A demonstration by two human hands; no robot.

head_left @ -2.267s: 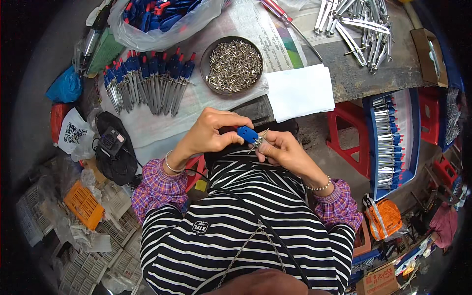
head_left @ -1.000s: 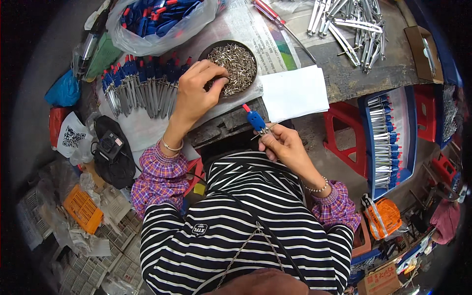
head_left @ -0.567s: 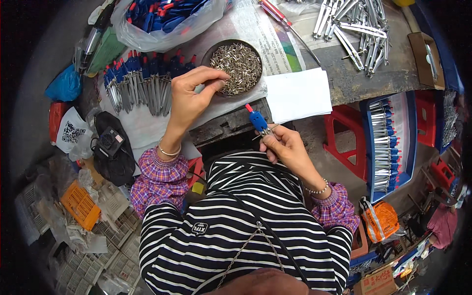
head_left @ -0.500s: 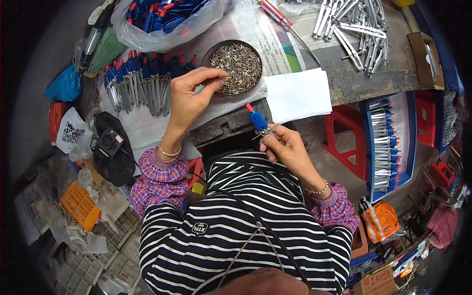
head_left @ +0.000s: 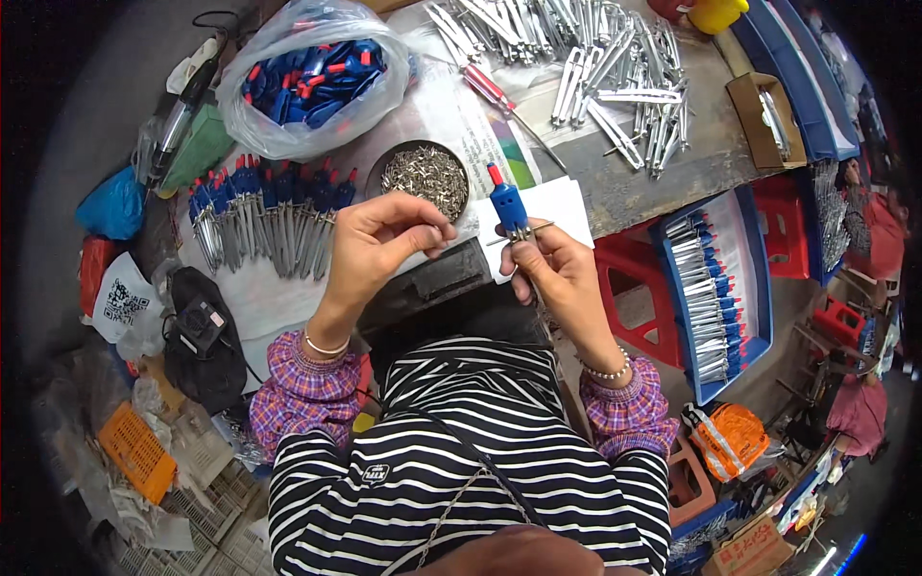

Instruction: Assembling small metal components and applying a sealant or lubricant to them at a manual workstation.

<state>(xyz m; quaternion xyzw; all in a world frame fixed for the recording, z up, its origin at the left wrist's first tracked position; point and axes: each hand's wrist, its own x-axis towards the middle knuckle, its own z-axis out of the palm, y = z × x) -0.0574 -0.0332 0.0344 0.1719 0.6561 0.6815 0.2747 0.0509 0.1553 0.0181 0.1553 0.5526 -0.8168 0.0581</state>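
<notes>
Head view looks down on a crowded tabletop (head_left: 663, 182) with a heap of metal clips (head_left: 595, 67), a clear bag of blue handles (head_left: 307, 82) and a row of finished blue tools (head_left: 264, 206). Near the middle sits a round bowl of tiny pins (head_left: 424, 178). Her right hand (head_left: 557, 278) has its fingers shut tight on a small blue-handled tool (head_left: 509, 209), held up over white paper (head_left: 547, 216). Her left hand (head_left: 379, 245) is just beside the bowl, fingers pinched together; I cannot tell if a pin is in them. A pin that small could slip and get lost in the mess, or a bump could tip the bowl.
</notes>
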